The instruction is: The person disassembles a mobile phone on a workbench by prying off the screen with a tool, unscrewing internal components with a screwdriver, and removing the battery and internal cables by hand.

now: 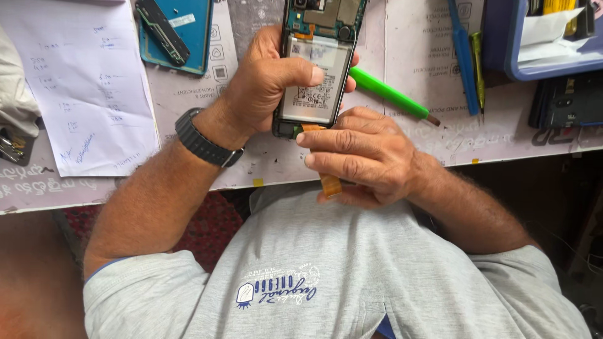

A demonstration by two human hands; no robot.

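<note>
Orange is what catches the eye: a thin orange flex ribbon runs from the bottom edge of the opened black smartphone with its back cover off down under the right hand. That right hand is curled, fingers extended along the phone's lower edge and pressed against the ribbon where it leaves the case, thumb tucked beneath, so it looks to be pinching the strip, though the contact under the palm is hidden. Over on the other side, the left hand, a dark ribbed wristband on its wrist, wraps around the phone's side, thumb laid flat across the silver-white battery, seemingly to steady the body just above the desk edge, close to the chest. Behind, lying within easy reach on the printed white work mat: a bright green pen-shaped tool, a blue plastic pry tool, a teal phone back cover and a sheet of handwritten paper off to the left.
</note>
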